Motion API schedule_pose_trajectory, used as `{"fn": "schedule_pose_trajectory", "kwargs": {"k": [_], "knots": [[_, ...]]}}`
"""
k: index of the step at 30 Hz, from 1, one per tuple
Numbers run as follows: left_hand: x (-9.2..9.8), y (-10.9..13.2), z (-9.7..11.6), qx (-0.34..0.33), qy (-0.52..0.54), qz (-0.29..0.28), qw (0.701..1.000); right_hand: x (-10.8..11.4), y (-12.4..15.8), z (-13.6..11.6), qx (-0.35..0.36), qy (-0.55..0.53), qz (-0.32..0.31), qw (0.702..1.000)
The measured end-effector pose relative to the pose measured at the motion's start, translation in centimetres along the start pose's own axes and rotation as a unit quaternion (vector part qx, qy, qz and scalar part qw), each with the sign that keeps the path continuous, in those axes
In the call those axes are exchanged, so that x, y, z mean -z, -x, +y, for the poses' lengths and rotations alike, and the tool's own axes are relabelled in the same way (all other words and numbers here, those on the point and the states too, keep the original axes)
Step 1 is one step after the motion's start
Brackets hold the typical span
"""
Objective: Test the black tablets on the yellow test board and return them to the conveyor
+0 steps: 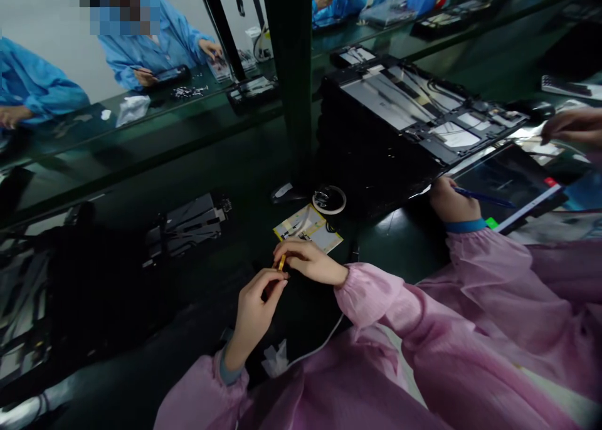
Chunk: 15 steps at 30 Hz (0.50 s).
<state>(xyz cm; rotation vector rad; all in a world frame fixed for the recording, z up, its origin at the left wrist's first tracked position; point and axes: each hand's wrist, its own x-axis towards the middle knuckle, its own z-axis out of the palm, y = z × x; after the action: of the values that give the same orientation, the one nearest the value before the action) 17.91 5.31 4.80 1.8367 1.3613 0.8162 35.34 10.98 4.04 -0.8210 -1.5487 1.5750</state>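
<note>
Between the fingertips of both hands is a small yellow-orange strip (282,262), too small to name more closely. My left hand (257,308) pinches at its lower end, thumb and fingers together. From the right, my right hand (310,261) closes over its upper end with bent fingers. Just beyond my right hand lies a yellow-edged card (308,227) with small dark and pale pieces on it. A ring-shaped roll of tape (343,202) rests behind the card. Left of my hands, a flat dark electronic assembly (190,224) lies on the dark surface.
A stack of dark frames with silvery panels (390,98) rises at the back right. Beside me, a co-worker's hand (454,201) holds a blue pen over a dark screen (510,182). More panels (23,298) lie far left. A dark post (289,66) stands ahead; people in blue work beyond.
</note>
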Motion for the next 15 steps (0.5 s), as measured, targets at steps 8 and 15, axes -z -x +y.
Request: {"fn": "schedule_pose_trajectory", "kwargs": {"k": [8, 15], "knots": [[0.4, -0.1, 0.2, -0.015, -0.043, -0.015, 0.999, 1.5, 0.1, -0.7, 0.066, 0.209, -0.091, 0.971], [0.1, 0.2, -0.2, -0.025, -0.073, 0.024, 0.997, 1.2, 0.4, -0.6, 0.067, 0.258, -0.040, 0.963]]}}
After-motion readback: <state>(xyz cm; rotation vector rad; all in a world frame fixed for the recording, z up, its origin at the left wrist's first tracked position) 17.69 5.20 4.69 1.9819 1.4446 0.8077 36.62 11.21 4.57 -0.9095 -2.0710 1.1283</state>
